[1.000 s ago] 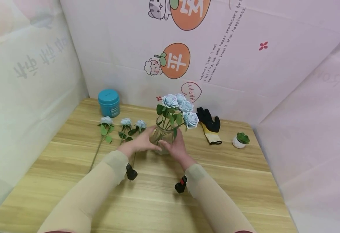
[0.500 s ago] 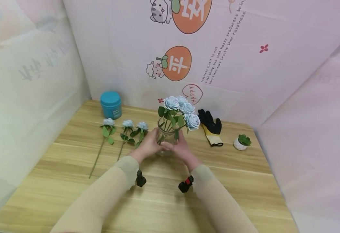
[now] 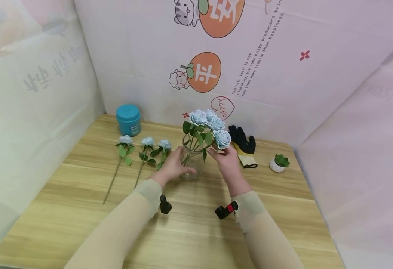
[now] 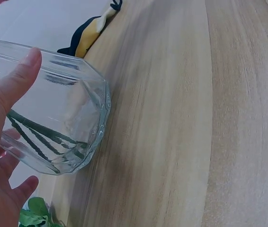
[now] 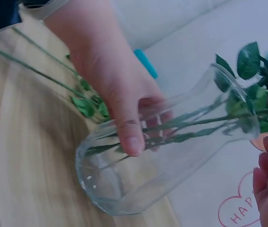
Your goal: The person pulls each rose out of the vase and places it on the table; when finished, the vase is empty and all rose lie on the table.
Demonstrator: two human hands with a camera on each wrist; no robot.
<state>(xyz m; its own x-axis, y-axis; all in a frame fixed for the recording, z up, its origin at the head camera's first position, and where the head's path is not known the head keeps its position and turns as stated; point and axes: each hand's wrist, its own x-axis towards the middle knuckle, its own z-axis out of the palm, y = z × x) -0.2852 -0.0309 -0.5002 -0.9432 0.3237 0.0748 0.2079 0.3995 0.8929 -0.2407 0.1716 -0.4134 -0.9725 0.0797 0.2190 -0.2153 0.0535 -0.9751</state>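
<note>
A clear glass vase (image 3: 197,163) stands on the table with several pale blue roses (image 3: 215,124) in it. My left hand (image 3: 172,167) grips its body from the left, thumb across the front and fingers behind, as the right wrist view shows. My right hand (image 3: 229,164) is beside the vase mouth, under the rightmost rose (image 3: 222,139). In the right wrist view its thumb is near the green leaves (image 5: 248,61), with the other fingers loosely bent and apart from the thumb. Whether it touches a stem is hard to tell. Green stems (image 4: 49,132) show through the glass.
Three more roses, a left one (image 3: 125,140), a middle one (image 3: 147,141) and a right one (image 3: 164,144), lie left of the vase. Behind them is a blue tub (image 3: 128,120). A black-and-yellow glove (image 3: 244,146) and a small potted succulent (image 3: 278,163) sit to the right.
Both hands came around the vase. Then my right hand left the glass and moved right and up to beneath the rightmost rose, while my left hand stayed on the vase.
</note>
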